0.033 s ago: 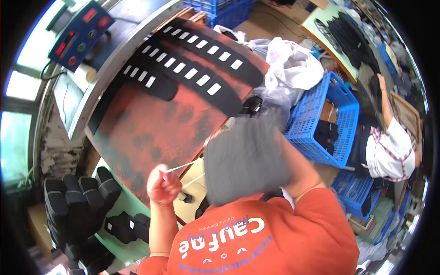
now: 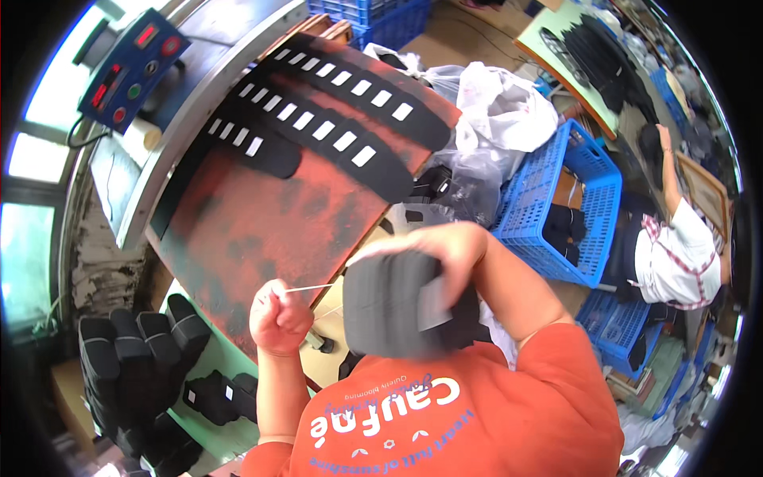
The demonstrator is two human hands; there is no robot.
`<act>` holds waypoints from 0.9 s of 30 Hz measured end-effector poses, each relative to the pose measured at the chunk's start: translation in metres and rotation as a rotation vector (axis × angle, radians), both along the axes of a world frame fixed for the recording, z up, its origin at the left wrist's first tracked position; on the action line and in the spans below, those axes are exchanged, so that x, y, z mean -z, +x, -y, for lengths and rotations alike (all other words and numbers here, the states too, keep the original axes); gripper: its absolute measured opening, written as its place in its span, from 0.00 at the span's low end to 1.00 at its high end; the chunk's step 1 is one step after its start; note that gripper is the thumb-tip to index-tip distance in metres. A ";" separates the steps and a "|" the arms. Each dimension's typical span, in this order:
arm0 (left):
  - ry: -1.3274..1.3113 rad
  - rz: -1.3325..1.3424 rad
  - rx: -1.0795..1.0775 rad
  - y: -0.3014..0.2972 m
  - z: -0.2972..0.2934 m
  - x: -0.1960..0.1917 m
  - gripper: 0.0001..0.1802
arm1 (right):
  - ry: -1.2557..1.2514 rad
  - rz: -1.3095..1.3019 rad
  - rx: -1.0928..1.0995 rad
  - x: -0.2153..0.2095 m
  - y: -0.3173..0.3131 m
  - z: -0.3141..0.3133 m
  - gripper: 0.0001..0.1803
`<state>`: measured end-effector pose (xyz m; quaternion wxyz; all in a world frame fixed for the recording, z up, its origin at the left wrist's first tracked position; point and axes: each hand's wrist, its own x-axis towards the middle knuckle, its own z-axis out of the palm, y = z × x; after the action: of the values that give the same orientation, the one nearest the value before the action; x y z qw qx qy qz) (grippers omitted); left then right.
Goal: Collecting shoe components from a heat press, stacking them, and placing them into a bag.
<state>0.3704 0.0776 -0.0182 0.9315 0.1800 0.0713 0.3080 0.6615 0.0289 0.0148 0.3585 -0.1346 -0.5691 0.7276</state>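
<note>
Compared with the earlier frame: the dark grey, block-shaped fabric bundle [image 2: 381, 310] has turned and now shows a smaller face. Your right hand [image 2: 453, 248], then hidden behind it, now lies in view over its far and right sides, holding it; motion blur hides the exact finger placement. Your left hand [image 2: 280, 318] is little changed: fingers closed on a thin, pale, stretchy band [image 2: 310, 288], two strands running to the bundle. Bundle position: raised in front of your orange-red shirt [image 2: 469, 405], by the near edge of the red-brown, black-smudged counter [image 2: 262, 246].

Surroundings: long black fabric strips with white rectangular patches [image 2: 389, 175] lie across the far part of the counter. A blue control box [image 2: 131, 71] stands at far left; black bound bundles [image 2: 127, 350] at lower left. White plastic bags [image 2: 509, 103] and a blue lattice crate [image 2: 536, 258] sit to your right.

Obstruction: the bundle and right forearm block your view of what lies beneath.
</note>
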 end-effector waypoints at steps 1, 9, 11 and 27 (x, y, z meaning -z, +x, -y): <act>0.513 -0.171 0.158 0.033 -0.004 -0.027 0.17 | -0.001 0.484 0.061 0.019 0.006 0.015 0.49; 1.350 -1.204 0.720 0.146 0.030 0.058 0.14 | -0.466 0.170 0.696 0.111 0.121 0.083 0.48; 1.239 -0.936 0.390 0.161 0.063 0.107 0.17 | -0.693 -0.034 0.814 0.143 0.133 0.095 0.42; 0.812 -1.680 0.269 0.121 0.144 0.154 0.10 | -1.381 0.216 1.459 0.406 0.191 -0.003 0.57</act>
<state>0.4914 -0.0663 -0.1723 0.4689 0.6607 0.5854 -0.0314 0.8528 0.0322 -0.3908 0.5063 -0.6931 0.1684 0.4847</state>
